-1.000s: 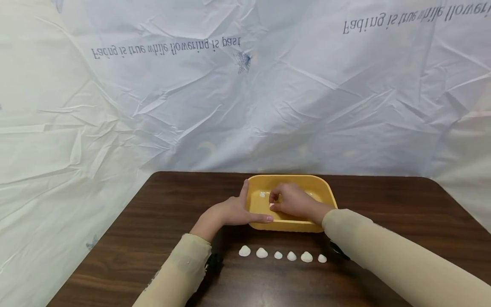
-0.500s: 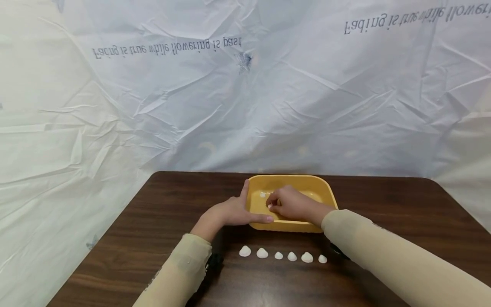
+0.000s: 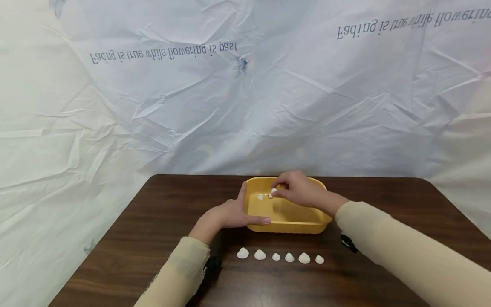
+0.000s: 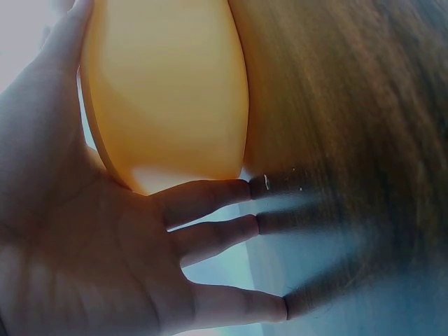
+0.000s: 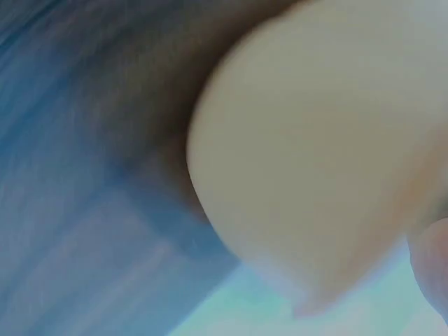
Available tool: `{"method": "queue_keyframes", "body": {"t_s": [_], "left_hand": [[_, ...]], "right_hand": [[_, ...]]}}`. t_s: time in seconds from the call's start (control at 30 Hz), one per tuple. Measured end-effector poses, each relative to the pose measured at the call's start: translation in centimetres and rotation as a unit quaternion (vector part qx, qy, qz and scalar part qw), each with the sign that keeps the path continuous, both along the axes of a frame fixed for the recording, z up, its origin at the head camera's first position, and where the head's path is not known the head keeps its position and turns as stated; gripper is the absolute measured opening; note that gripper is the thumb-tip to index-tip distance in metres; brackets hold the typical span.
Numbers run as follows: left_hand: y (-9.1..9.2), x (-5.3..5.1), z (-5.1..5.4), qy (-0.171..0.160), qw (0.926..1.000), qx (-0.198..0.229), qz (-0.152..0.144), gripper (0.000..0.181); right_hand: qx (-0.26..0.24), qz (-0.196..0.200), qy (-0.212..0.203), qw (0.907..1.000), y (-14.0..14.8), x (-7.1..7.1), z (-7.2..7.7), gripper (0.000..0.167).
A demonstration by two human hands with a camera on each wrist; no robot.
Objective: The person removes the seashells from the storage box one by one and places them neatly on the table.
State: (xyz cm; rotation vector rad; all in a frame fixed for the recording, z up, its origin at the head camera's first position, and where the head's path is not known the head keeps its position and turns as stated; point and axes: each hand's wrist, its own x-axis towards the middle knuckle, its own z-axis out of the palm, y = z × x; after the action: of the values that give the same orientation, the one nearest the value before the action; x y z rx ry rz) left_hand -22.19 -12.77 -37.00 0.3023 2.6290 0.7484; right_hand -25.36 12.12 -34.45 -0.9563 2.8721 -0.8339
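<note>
My left hand (image 3: 232,213) rests against the left end of a yellow plastic tub (image 3: 287,228). Its thumb lies along the front wall, and in the left wrist view its straight fingers (image 4: 210,199) touch the tub's outside, spread apart. Over the back part of the tub, my right hand (image 3: 301,188) pinches a small white seashell (image 3: 274,190) between thumb and fingertips. On the tub floor lies another white shell (image 3: 260,197), and a small pale piece (image 3: 270,196) shows just under the pinched shell. The right wrist view is blurred and shows mostly the tub's outer wall (image 5: 301,140).
A row of several white seashells (image 3: 289,257) lies on the dark wood table (image 3: 184,200) in front of the tub. Wrinkled pale sheeting (image 3: 215,106) with printed writing hangs close behind the table's back edge.
My right hand has risen from the tub floor and moved towards the back wall, lifting the seashell. The left hand keeps its place at the tub's left end.
</note>
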Motion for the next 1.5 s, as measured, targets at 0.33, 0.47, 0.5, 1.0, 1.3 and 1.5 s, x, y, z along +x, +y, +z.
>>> {"method": "queue_keyframes", "body": {"t_s": [0.33, 0.47, 0.5, 1.0, 1.3, 1.5], "left_hand": [[-1.0, -0.1, 0.0, -0.007, 0.9996, 0.026, -0.004, 0.146], [-1.4, -0.2, 0.1, -0.009, 0.9995, 0.029, -0.006, 0.145], [-1.4, -0.3, 0.1, -0.009, 0.9995, 0.031, -0.008, 0.145], [-1.6, -0.5, -0.2, -0.012, 0.9996, 0.026, -0.004, 0.146], [-0.8, -0.3, -0.1, -0.005, 0.9993, 0.033, -0.018, 0.144], [-0.3, -0.2, 0.0, -0.011, 0.9995, 0.024, -0.016, 0.145]], "right_hand": [[-0.088, -0.079, -0.072, 0.9904, 5.4, 6.1, 3.5, 0.026], [-0.132, -0.113, -0.105, 0.9791, 7.4, 9.4, 2.5, 0.028], [-0.143, -0.12, -0.114, 0.9758, 7.8, 10.2, 2.1, 0.027], [-0.158, -0.159, -0.244, 0.9436, 11.3, 14.2, -6.4, 0.032], [-0.119, -0.215, -0.241, 0.9388, 11.5, 14.8, -6.9, 0.033], [-0.084, -0.225, -0.22, 0.9453, 11.5, 15.0, -7.1, 0.029]]}}
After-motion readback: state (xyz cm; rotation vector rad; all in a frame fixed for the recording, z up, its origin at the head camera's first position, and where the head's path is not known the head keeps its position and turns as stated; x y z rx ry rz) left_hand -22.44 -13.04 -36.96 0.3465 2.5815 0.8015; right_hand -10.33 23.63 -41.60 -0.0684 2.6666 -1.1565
